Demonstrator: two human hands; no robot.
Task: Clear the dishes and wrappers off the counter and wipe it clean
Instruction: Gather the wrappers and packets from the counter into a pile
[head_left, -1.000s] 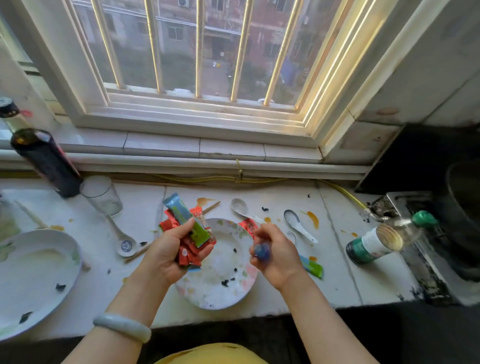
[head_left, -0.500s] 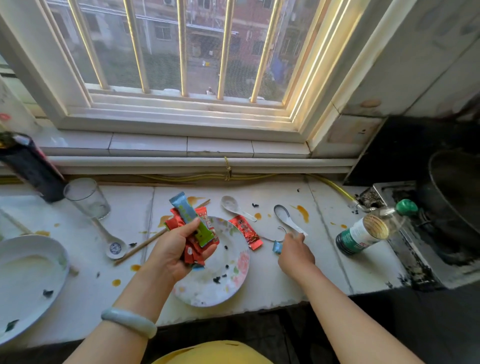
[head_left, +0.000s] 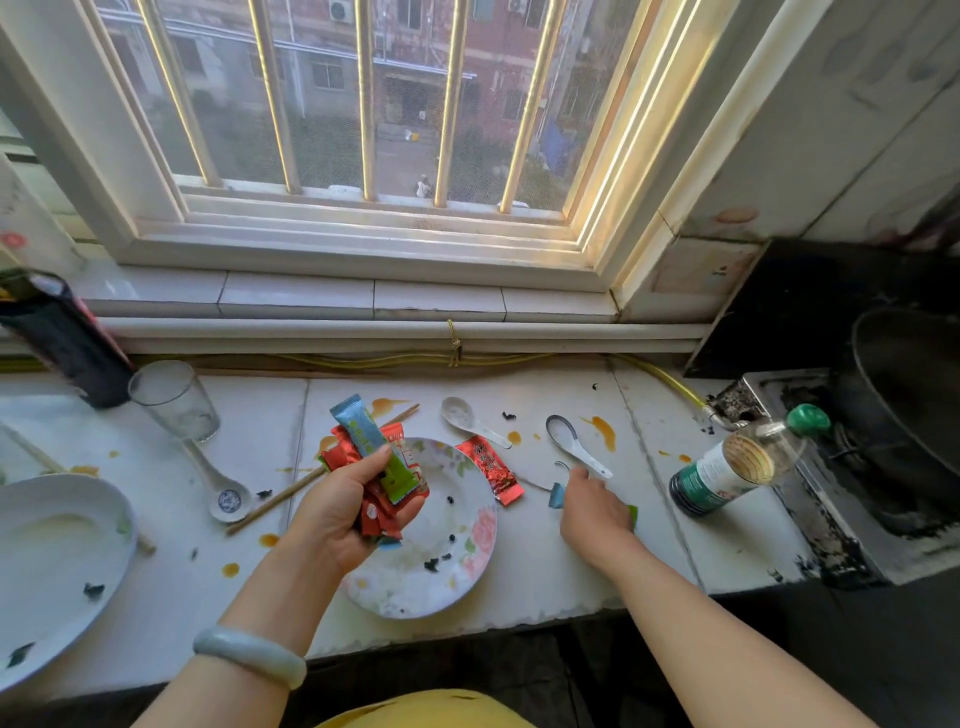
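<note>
My left hand (head_left: 343, 514) grips a bunch of red, blue and green wrappers (head_left: 374, 447) above the left rim of a floral plate (head_left: 457, 561). A red wrapper (head_left: 491, 470) lies on the counter (head_left: 675, 551) beside the plate. My right hand (head_left: 592, 512) is down on the counter, palm down, over a green wrapper (head_left: 632, 514) whose edge shows at its right side. A small blue wrapper piece (head_left: 557, 494) sticks out at its thumb side. Two white spoons (head_left: 470, 418) (head_left: 571, 444) lie behind it among orange spills.
At the left are a big white plate (head_left: 52, 561), a third spoon (head_left: 223, 493), chopsticks (head_left: 280, 499), a glass (head_left: 174, 400) and a dark bottle (head_left: 62, 338). A jar (head_left: 727, 475) lies on its side at the right, by the stove with a black wok (head_left: 904, 405).
My right hand, which held the blue piece up over the plate, dropped to the counter at the right and now covers the green wrapper. My left hand kept its bunch.
</note>
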